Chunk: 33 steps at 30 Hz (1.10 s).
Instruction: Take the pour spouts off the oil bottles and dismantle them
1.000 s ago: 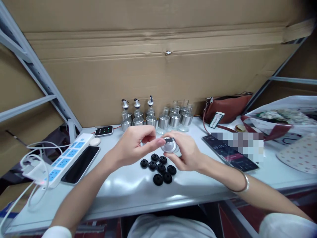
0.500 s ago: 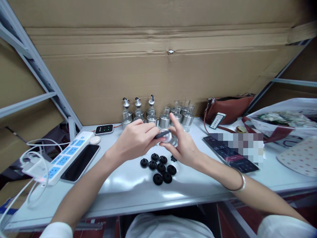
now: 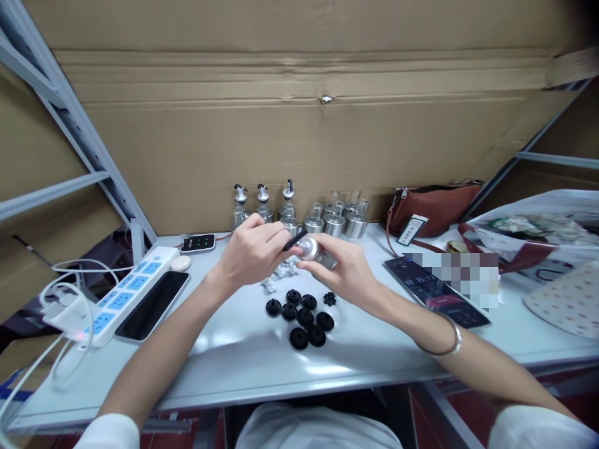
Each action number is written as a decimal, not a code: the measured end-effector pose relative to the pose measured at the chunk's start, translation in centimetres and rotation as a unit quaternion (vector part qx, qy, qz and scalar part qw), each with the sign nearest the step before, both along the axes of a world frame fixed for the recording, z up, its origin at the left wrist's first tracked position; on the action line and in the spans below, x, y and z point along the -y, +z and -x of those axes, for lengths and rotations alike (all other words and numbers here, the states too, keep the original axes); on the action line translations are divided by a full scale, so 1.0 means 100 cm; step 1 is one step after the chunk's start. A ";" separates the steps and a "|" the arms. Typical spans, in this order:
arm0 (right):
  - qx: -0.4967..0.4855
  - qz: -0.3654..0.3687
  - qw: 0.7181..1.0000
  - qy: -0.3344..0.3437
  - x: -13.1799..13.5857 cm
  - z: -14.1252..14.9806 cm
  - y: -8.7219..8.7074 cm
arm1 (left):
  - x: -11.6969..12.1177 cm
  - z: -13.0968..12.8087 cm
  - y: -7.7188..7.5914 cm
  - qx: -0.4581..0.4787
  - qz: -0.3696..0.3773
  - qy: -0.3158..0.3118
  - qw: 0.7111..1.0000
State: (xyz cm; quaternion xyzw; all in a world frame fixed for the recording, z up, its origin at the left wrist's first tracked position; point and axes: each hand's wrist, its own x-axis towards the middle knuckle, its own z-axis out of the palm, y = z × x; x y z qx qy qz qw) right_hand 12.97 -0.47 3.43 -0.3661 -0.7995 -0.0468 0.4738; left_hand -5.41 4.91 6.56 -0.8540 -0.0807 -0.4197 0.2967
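Both hands: you are holding them raised, meeting above the table [image 3: 243, 368].
Left hand [image 3: 250, 252]: fingertips are pinching a black strip [image 3: 294, 239].
Right hand [image 3: 346, 271]: fingers are curling around a silver cap [image 3: 309, 248].

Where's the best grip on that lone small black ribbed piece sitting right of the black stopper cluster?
Pinch the small black ribbed piece across its toothed rim, coming from straight above. It lies flat on the white table, apart from the round black rubber stoppers, so both sides look free. The left hand and right hand are busy with a silver metal cap.

Pale table [image 3: 243, 368] with black stoppers [image 3: 303, 318], power strip [image 3: 126, 293], phone [image 3: 152, 305], bottles [image 3: 299, 215], handbag [image 3: 430, 206].
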 end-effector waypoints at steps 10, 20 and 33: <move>-0.184 -0.043 0.981 -0.053 -0.049 -0.026 -0.008 | -0.020 0.022 0.001 0.158 0.167 0.014 0.973; -0.244 0.004 0.967 -0.073 -0.116 -0.038 -0.020 | -0.036 0.043 0.007 -0.032 0.429 0.175 0.886; -0.142 0.019 0.984 -0.110 -0.168 -0.043 -0.056 | -0.030 0.019 -0.019 -0.236 0.527 0.212 0.788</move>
